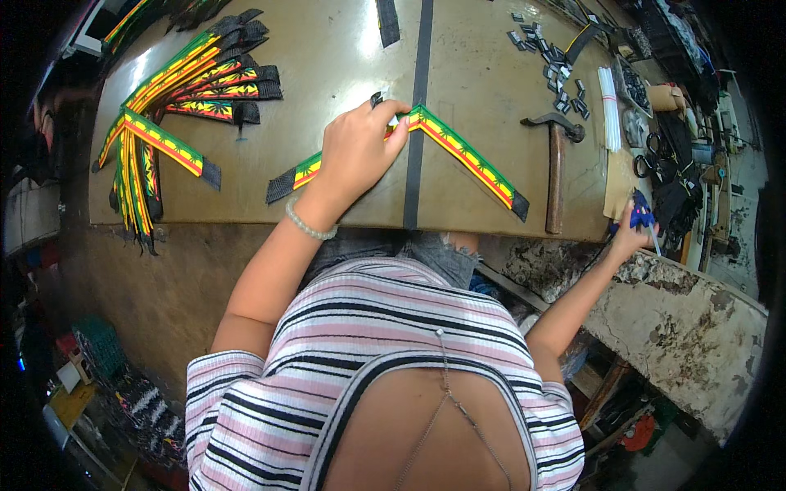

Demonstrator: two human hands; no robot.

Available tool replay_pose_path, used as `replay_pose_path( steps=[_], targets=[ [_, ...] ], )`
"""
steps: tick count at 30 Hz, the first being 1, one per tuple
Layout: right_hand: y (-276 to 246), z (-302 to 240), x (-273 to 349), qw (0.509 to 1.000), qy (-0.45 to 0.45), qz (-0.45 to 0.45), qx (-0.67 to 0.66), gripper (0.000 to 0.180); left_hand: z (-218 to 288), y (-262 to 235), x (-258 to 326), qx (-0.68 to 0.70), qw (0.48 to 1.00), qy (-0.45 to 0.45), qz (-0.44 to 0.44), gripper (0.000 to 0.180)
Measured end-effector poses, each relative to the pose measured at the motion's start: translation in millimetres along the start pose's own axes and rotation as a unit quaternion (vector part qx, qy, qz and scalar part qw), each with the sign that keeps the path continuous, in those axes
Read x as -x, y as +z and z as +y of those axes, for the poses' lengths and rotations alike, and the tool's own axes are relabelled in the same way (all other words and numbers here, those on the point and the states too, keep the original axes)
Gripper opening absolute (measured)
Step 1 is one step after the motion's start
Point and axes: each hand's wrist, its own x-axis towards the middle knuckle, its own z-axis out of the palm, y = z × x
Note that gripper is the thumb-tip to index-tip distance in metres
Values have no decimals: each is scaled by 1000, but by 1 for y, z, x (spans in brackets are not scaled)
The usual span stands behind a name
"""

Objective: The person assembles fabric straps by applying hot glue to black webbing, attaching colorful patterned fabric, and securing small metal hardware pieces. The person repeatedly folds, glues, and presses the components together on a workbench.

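My left hand (359,151) presses down on the fold of a red, yellow and green patterned strap (467,155) with black ends, bent into a V on the worn tan tabletop (327,49). A small dark piece shows at my fingertips. My right hand (629,236) reaches out past the table's right edge and grips a small blue tool (643,214). A bead bracelet circles my left wrist.
A pile of matching straps (176,106) lies at the table's left. A hammer (557,164) rests right of the strap, with several small metal clips (553,65) and white sticks (608,106) beyond. A black strip (419,106) runs down the table. Scissors and clutter fill the right side.
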Motion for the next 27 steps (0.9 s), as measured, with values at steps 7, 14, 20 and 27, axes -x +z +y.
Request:
replay_pose_path(
  steps=[7,14,20,27],
  targets=[
    [43,-160,40,971,34,-175,-161,32,-3,2,1,23,999,-14,18,17],
    [117,-278,163,834,-62,-534,-129,39,-4,3,1,24,999,-11,23,16],
    [135,-297,166,814,-198,-545,-32,44,-5,2,2,19,999,-9,26,16],
    [131,-300,170,822,-220,-524,-25,46,-4,3,1,16,1000,-8,24,16]
  ],
)
